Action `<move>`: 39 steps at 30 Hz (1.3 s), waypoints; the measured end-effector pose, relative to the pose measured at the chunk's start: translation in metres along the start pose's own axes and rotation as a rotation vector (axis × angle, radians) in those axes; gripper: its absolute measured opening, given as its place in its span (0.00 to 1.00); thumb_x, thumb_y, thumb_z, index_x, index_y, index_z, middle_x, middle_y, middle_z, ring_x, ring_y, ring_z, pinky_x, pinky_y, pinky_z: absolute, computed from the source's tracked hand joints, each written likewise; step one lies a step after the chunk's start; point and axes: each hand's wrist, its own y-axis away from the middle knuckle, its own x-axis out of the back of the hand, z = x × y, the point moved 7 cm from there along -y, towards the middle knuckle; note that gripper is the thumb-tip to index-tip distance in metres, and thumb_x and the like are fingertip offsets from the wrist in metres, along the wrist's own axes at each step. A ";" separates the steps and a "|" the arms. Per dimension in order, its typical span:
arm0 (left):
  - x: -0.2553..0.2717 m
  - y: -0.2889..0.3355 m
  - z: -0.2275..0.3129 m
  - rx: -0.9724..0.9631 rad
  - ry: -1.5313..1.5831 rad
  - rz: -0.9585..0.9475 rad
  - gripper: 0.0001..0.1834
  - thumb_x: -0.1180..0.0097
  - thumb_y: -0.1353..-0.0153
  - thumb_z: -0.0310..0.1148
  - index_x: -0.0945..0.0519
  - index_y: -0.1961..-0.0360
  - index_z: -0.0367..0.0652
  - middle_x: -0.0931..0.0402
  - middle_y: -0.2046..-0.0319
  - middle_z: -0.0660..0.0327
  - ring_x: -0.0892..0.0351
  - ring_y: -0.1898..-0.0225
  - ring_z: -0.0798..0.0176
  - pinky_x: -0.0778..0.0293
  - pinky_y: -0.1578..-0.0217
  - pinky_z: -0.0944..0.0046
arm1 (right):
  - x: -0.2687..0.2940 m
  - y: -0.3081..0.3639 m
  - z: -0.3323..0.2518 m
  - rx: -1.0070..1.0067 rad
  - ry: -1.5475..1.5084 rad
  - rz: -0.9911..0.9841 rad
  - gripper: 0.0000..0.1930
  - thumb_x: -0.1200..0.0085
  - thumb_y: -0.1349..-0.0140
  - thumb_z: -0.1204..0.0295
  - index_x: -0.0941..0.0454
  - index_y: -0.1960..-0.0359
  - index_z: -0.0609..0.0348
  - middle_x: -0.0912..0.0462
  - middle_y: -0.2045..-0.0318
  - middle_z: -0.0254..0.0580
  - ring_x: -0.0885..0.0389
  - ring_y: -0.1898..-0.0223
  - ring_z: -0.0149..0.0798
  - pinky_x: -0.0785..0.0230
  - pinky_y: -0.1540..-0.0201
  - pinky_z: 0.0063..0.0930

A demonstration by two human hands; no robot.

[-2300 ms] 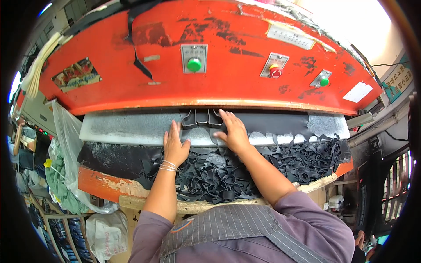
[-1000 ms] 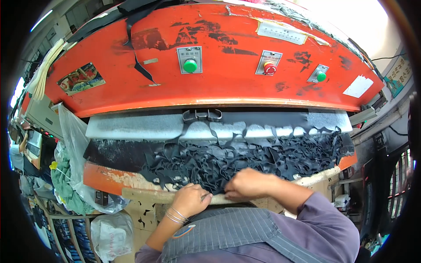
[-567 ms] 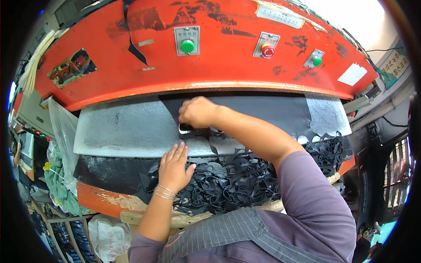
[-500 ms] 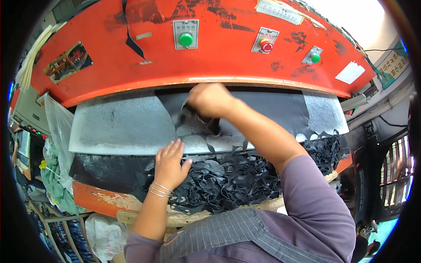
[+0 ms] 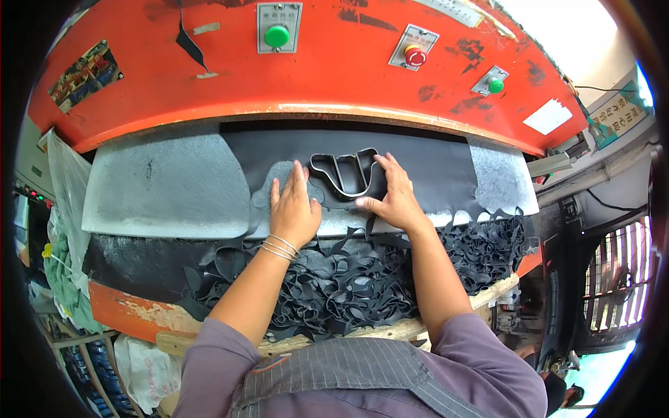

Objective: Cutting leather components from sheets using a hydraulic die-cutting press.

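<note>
A metal cutting die (image 5: 339, 175), a curved outline with crossbars, lies on a black leather-like sheet (image 5: 425, 160) spread over the pale cutting board (image 5: 167, 181). My right hand (image 5: 398, 198) is at its right side, fingers apart; the index finger touches or nearly touches its rim, and the thumb points to its lower end. My left hand (image 5: 295, 212) lies open with fingers stretched, left of the die. It is beside a cut-out gap in the sheet where the grey board shows through. Neither palm is visible.
The red machine beam (image 5: 230, 76) stands just behind the sheet, with green buttons (image 5: 277, 36) and a red stop button (image 5: 415, 56). Black offcuts (image 5: 341, 292) are heaped along the near side, before a wooden edge strip (image 5: 390, 329). A clear plastic sheet (image 5: 68, 184) hangs at left.
My right hand has drawn back from the beam and right, leaving the die on the sheet. The left hand has moved forward and right onto the board. The view has shifted slightly.
</note>
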 end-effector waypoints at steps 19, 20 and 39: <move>0.011 -0.002 0.002 -0.006 0.030 0.068 0.41 0.50 0.46 0.30 0.51 0.32 0.26 0.35 0.37 0.47 0.42 0.32 0.51 0.57 0.30 0.50 | 0.001 0.016 -0.024 0.436 0.218 0.103 0.33 0.32 0.57 0.48 0.23 0.52 0.53 0.23 0.50 0.59 0.27 0.42 0.57 0.38 0.40 0.49; 0.015 -0.001 -0.005 0.050 0.112 0.088 0.40 0.50 0.46 0.29 0.49 0.32 0.29 0.34 0.38 0.46 0.42 0.32 0.49 0.54 0.31 0.51 | 0.004 0.012 -0.026 0.389 0.170 0.082 0.34 0.31 0.58 0.49 0.23 0.49 0.53 0.23 0.49 0.59 0.28 0.42 0.58 0.39 0.39 0.49; 0.126 0.151 0.070 -0.291 0.098 0.167 0.13 0.45 0.40 0.33 0.28 0.80 0.39 0.32 0.79 0.51 0.29 0.75 0.46 0.32 0.73 0.53 | 0.094 0.145 -0.039 0.173 -0.262 0.157 0.15 0.38 0.44 0.67 0.21 0.56 0.57 0.19 0.62 0.45 0.21 0.58 0.45 0.32 0.49 0.38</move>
